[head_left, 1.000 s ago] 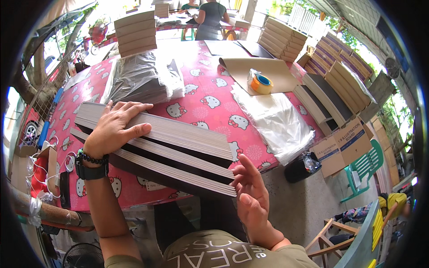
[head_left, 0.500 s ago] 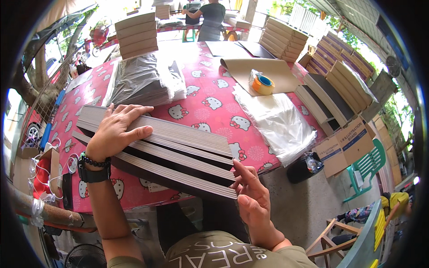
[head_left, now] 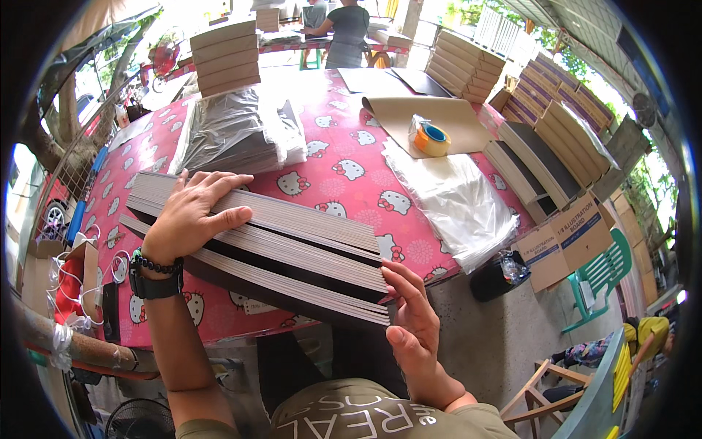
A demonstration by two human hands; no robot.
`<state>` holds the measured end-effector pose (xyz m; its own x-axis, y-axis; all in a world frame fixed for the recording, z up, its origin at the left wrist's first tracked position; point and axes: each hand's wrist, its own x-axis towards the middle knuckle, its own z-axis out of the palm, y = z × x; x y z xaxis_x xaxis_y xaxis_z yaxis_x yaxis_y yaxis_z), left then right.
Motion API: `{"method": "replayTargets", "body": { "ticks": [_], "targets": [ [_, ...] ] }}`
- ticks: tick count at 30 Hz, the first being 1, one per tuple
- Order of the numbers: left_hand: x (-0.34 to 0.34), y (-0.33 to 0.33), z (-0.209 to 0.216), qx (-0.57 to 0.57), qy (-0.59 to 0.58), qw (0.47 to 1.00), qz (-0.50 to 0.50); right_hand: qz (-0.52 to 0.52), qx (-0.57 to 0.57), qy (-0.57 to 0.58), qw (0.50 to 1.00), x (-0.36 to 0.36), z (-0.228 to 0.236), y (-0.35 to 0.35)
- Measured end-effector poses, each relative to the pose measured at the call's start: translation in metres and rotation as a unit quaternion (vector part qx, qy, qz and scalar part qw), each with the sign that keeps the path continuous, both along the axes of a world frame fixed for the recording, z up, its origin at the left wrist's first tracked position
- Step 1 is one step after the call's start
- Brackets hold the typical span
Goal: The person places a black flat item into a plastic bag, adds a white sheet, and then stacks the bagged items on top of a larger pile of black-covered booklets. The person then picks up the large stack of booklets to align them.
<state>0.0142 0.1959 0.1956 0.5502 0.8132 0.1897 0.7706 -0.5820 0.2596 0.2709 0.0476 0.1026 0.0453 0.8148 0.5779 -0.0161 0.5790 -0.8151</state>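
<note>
A thick stack of illustration boards (head_left: 292,252), pale-edged with black faces showing between its layers, lies slantwise at the table's near edge. Across its left part rests my left hand (head_left: 197,212), palm down, with fingers stretched and thumb apart. A dark watch and a beaded bracelet circle that wrist. My right hand (head_left: 415,311) is at the stack's right end, its fingers apart and slightly bent. The fingertips touch the board ends near the upper corner, while the thumb is by the lower corner. The stack's underside is hidden.
The pink patterned table (head_left: 314,212) also bears plastic-wrapped boards (head_left: 227,139), clear plastic sheets (head_left: 457,212), brown paper (head_left: 461,121) and tape rolls (head_left: 431,139). More board stacks (head_left: 541,157) stand at right. A carton (head_left: 563,238) and green chair (head_left: 603,271) are beyond. Another person (head_left: 347,33) stands far back.
My right fingers have shifted slightly along the board ends and lie closer together. My left hand stays put. At the back, a second person has come into sight beside the standing one.
</note>
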Motion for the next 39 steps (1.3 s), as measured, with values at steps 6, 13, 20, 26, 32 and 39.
{"method": "replayTargets", "body": {
  "ticks": [6, 13, 20, 26, 32, 39],
  "targets": [
    [0.000, -0.001, 0.000, -0.001, 0.006, 1.000, 0.004, 0.028, 0.016, 0.041, 0.999, 0.001, -0.004, 0.002],
    [-0.001, -0.002, 0.000, -0.007, -0.004, 1.000, 0.013, 0.072, -0.015, 0.132, 0.989, -0.005, -0.009, 0.003],
    [0.000, -0.004, 0.001, -0.009, -0.005, 1.000, 0.016, 0.084, -0.046, 0.107, 0.990, -0.001, -0.006, 0.010],
    [-0.003, -0.004, -0.002, -0.010, 0.007, 1.000, 0.027, 0.102, -0.053, 0.112, 0.987, -0.001, -0.001, 0.010],
    [-0.004, -0.003, -0.004, -0.004, 0.007, 1.000, 0.021, 0.128, -0.067, 0.142, 0.979, 0.002, 0.000, 0.011],
    [-0.004, 0.000, -0.004, -0.004, 0.001, 1.000, 0.018, 0.100, -0.030, 0.103, 0.989, 0.000, -0.001, 0.013]
  ]
}}
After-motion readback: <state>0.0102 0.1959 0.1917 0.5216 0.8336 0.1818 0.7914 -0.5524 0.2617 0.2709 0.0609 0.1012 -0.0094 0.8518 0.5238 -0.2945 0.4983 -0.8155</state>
